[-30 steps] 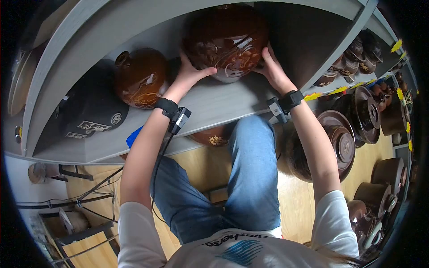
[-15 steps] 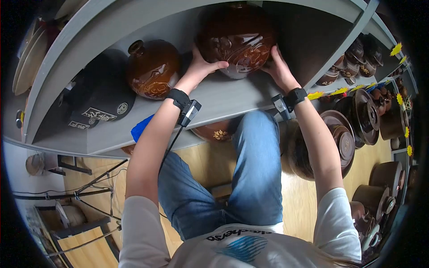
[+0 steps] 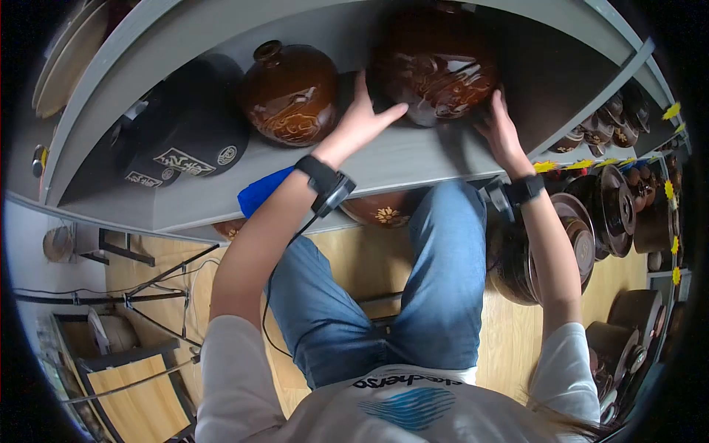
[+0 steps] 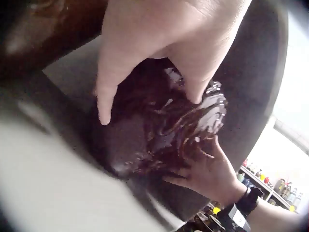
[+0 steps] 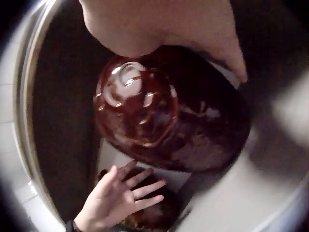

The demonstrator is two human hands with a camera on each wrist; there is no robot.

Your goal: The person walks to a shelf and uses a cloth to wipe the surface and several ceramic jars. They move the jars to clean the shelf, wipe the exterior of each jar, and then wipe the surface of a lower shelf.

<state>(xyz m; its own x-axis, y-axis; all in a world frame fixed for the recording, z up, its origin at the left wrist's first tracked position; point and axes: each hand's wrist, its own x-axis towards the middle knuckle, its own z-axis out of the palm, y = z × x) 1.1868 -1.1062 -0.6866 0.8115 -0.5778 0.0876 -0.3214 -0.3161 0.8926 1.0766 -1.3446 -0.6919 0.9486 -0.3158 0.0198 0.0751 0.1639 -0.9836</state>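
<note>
A large glossy brown jar (image 3: 443,74) with a raised relief pattern stands on the grey shelf (image 3: 436,159). At its left side is my left hand (image 3: 362,122), thumb and fingers spread. The right wrist view shows this left hand (image 5: 120,195) with straight fingers and a gap between palm and jar. My right hand (image 3: 504,136) is at the jar's right side, fingers extended close along its surface. The left wrist view has the jar (image 4: 149,121) between both hands. A smaller brown jar (image 3: 290,96) with a short neck stands left of my left hand.
A black jar (image 3: 185,125) with white characters stands farther left on the shelf. A blue object (image 3: 264,190) lies at the shelf's front edge. Stacked brown crocks (image 3: 572,244) stand on the floor at right, and small pots (image 3: 609,122) fill the neighbouring shelf.
The head view has shifted, so the shelf and jars appear farther right and slightly higher. Both hands have loosened from the large jar's sides, the left fingers now spread away from it.
</note>
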